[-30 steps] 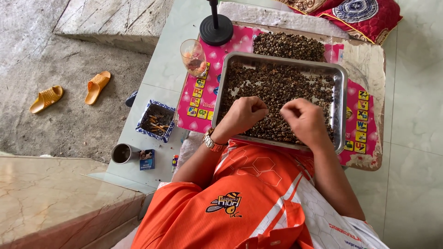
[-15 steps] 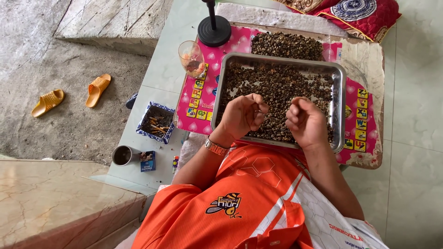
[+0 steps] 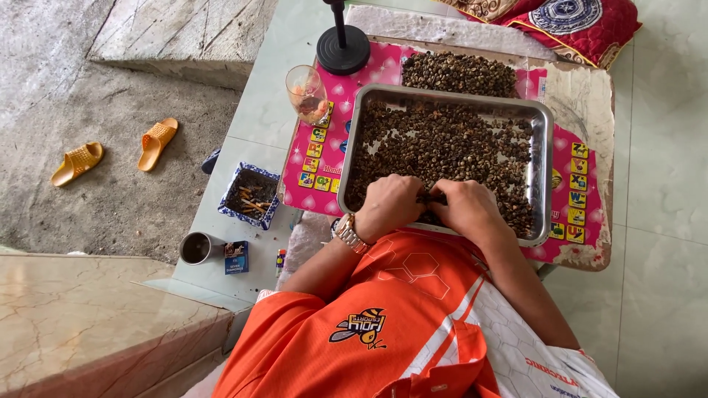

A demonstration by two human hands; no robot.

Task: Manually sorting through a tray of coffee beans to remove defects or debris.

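Two sandals [image 3: 114, 151] are lying on the bare ground at far left. Nearer, a cup [image 3: 195, 248] and an ashtray [image 3: 249, 195] are sitting on the worktop [image 3: 243, 140], with a glass [image 3: 307, 93] just beyond. Further right, the left hand [image 3: 389, 206] and right hand [image 3: 464, 209] are resting side by side, fingers curled down into the seeds [image 3: 450, 140] filling the tray [image 3: 544, 147]; whether they are pinching any, I cannot tell.
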